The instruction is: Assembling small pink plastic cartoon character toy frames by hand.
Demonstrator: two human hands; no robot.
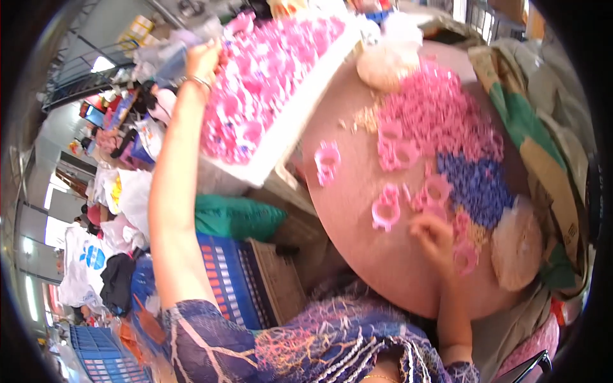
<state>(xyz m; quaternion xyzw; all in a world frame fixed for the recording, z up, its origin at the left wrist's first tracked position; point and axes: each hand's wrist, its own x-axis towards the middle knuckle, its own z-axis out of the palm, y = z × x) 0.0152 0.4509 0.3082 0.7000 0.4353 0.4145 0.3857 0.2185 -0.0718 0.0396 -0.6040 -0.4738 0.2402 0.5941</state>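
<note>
My left arm stretches out to the far left edge of a white box [274, 159] heaped with pink and white plastic pieces [274, 76]. There my left hand [203, 60] is closed; its fingertips are hidden, so what it holds cannot be made out. Over the round table [357, 249], my right hand [434, 235] has curled fingers, slightly blurred, beside some pink ring-shaped plastic parts [437, 189]. Anything between its fingers is too small to name. Two more ring-shaped parts lie apart on the table, a near one [386, 207] and a farther one [327, 163].
A heap of small pink pieces [434, 105] and a heap of blue pieces [476, 185] cover the table's right side. Tan bags [516, 246] stand at its edge. A green sack [239, 215] and a blue crate [223, 268] sit below the box.
</note>
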